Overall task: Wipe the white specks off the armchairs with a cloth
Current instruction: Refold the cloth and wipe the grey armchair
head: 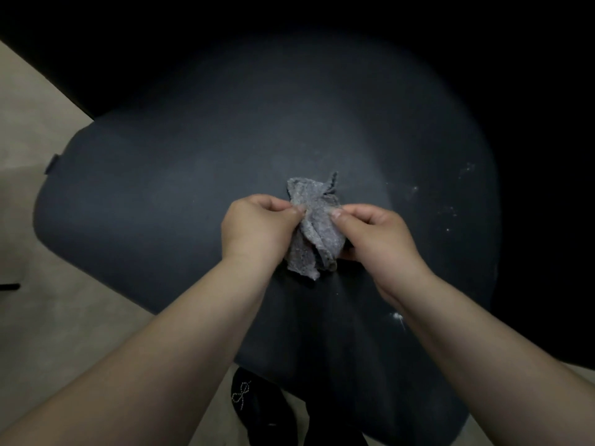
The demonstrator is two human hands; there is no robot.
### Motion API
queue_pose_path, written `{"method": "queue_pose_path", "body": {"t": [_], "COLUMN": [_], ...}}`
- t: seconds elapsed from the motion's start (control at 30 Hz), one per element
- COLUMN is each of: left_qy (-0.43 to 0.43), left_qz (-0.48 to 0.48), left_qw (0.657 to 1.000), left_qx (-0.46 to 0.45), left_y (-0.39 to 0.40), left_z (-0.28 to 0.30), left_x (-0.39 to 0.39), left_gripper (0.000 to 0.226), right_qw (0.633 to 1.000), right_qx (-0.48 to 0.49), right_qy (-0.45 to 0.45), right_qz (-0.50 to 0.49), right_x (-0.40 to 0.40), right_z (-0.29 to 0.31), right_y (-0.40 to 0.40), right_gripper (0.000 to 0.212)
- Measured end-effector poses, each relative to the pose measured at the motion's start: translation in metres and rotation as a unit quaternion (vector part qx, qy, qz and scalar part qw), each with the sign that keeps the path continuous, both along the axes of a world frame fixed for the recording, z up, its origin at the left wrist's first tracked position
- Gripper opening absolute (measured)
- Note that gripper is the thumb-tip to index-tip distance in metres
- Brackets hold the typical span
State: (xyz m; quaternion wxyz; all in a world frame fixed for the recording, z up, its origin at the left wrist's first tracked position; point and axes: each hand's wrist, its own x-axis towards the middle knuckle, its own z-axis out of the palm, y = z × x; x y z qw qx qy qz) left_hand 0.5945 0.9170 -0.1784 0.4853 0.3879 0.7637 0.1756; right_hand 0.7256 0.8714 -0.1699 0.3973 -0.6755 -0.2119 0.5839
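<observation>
Head view, looking down. Dark armchair (180, 194) cushion fills most of the frame; lighting dim, far side lost in black.

Grey cloth (314, 225) bunched at centre, held over the cushion between both hands. Whether its lower folds touch the fabric cannot be told.

Left hand (257, 226) at 9 o'clock of the cloth: thumb and curled fingers pinch its upper left edge. Right hand (373, 236) at 3 o'clock: thumb and forefinger pinch the upper right edge, remaining fingers curled under against the cloth's lower side. Both forearms bare, coming in from 6 to 7 and 4 to 5 o'clock.

White specks (450, 210) scattered at 3 o'clock of the cloth, well apart from it, near the cushion's right edge. A denser white patch (397, 317) at 4 to 5 o'clock, just beside the right wrist, partly hidden by the forearm.

Beige floor (38, 133) at 9 o'clock and along the bottom. Black shoe (248, 400) with a beaded bow at 6 o'clock, below the cushion's front edge.
</observation>
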Motion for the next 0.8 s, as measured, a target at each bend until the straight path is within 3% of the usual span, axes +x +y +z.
{"method": "queue_pose_path", "body": {"t": [0.2, 0.33, 0.5, 0.6, 0.7, 0.8], "left_qy": [-0.075, -0.091, -0.074, 0.004, 0.054, 0.023], "left_qz": [0.028, 0.007, 0.001, -0.072, -0.136, -0.134], "left_qw": [0.997, 0.996, 0.996, 0.995, 0.986, 0.987], "left_qx": [0.004, 0.025, 0.048, 0.064, 0.082, 0.091], "left_y": [0.009, 0.009, 0.012, 0.011, 0.01, 0.012], "left_z": [-0.004, -0.006, -0.007, -0.01, -0.009, -0.006], "left_x": [-0.019, -0.035, -0.042, -0.042, -0.042, -0.048], "left_gripper": [0.014, 0.015, 0.014, 0.012, 0.012, 0.008], "right_qw": [0.997, 0.991, 0.97, 0.96, 0.919, 0.857], "right_qx": [-0.003, 0.012, 0.022, 0.018, 0.049, 0.179], "right_qy": [-0.042, -0.119, -0.239, -0.28, -0.391, -0.481], "right_qz": [-0.063, -0.055, -0.046, -0.01, 0.015, 0.038], "right_x": [0.016, 0.025, 0.04, 0.042, 0.037, 0.012], "right_z": [-0.008, -0.015, -0.022, -0.02, -0.01, 0.005], "right_y": [0.001, 0.001, 0.005, 0.009, 0.012, 0.01], "right_gripper": [0.008, 0.02, 0.014, 0.005, 0.027, 0.033]}}
